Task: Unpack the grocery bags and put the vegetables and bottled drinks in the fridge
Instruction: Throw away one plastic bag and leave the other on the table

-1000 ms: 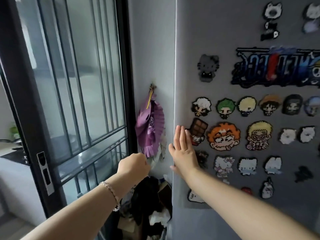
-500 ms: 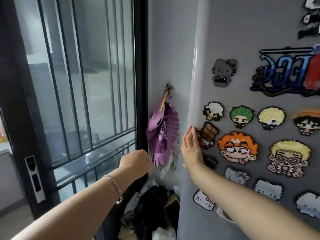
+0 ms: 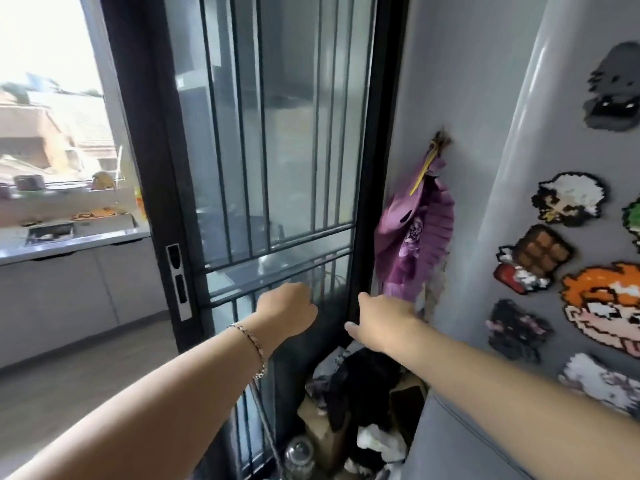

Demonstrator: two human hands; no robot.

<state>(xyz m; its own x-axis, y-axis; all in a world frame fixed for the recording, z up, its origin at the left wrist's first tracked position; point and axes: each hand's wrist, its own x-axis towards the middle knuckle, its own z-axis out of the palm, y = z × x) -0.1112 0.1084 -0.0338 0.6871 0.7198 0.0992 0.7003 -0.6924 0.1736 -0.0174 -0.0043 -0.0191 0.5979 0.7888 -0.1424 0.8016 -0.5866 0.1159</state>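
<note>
**Right hand leaving the fridge door**

The right hand (image 3: 384, 320) is no longer lying flat on the fridge (image 3: 512, 188). It is now reaching lower and further left, towards the gap between the fridge and the wall. Its thumb is spreading out, but its fingers are pointing away, so whether they are grasping anything cannot be told. The left hand (image 3: 287, 315), with a bracelet (image 3: 249, 344) at the wrist, is staying clenched before the barred sliding door (image 3: 277, 133). The view is swinging left, pushing the fridge and its magnets (image 3: 533, 258) to the right edge, just beside the hanging purple fan (image 3: 412, 237).
</note>
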